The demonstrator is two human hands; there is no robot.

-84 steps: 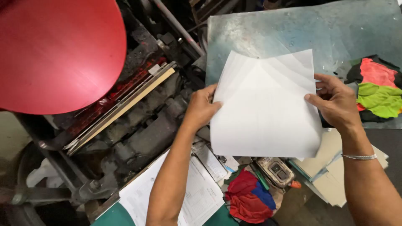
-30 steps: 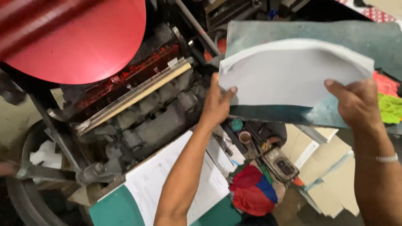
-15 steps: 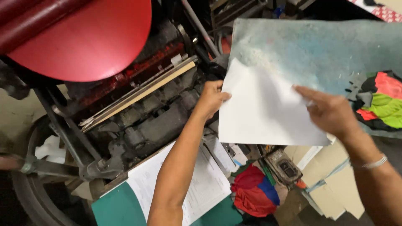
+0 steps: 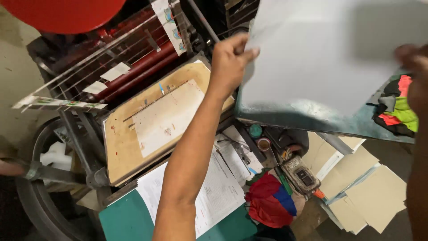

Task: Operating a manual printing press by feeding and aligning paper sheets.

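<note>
Teal worn table beside printing press. White paper sheet held above it; left hand fingers pinched on its left edge, right hand blurred, grip unclear. Floor cluttered below.

A red disc is showing at the top, well left of the hands, above red rollers and a tan board that is carrying a pale sheet. Below the hands, printed papers are lying beside a red and blue cloth. Coloured rags are sitting on the teal bench, with tan card sheets lying lower right.
</note>
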